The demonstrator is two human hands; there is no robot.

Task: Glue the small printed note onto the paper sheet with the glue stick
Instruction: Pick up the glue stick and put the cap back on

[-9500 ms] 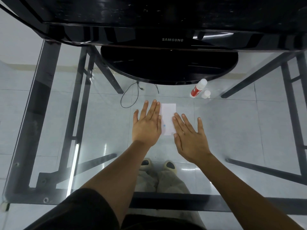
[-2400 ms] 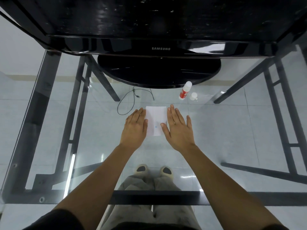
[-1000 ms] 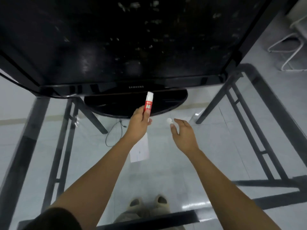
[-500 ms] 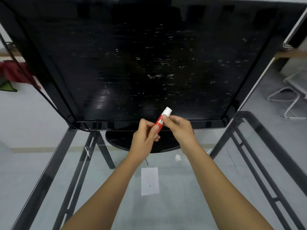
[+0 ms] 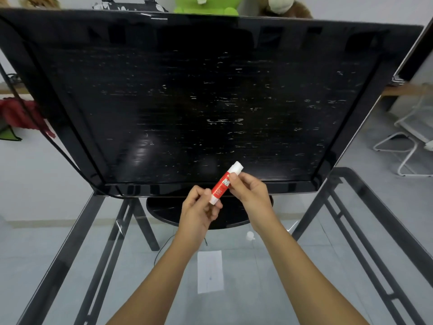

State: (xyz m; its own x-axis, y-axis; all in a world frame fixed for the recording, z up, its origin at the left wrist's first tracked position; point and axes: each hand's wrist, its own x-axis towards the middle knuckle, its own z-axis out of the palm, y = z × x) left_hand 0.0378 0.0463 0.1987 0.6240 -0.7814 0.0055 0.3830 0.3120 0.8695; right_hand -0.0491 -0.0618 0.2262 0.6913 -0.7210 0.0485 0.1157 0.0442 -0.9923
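Observation:
I hold a red and white glue stick (image 5: 223, 184) tilted up in front of the monitor's lower edge. My left hand (image 5: 199, 211) pinches its white base. My right hand (image 5: 250, 194) grips its upper red body just below the white tip. The white paper sheet (image 5: 209, 274) lies flat on the glass table below my hands, with a small dark mark near its middle. The printed note is not distinguishable on it. The glue stick's white cap (image 5: 250, 235) lies on the glass under my right wrist.
A big black monitor (image 5: 199, 102) on a round stand (image 5: 164, 209) fills the far side of the glass table (image 5: 328, 266). A thin black cable (image 5: 161, 249) lies near the stand. Soft toys sit behind the monitor, and a white chair frame (image 5: 407, 146) stands at right.
Both hands left the paper. My left hand picked up the glue stick, my right hand joined it on the upper body. My view tilted upward, so the paper now sits lower.

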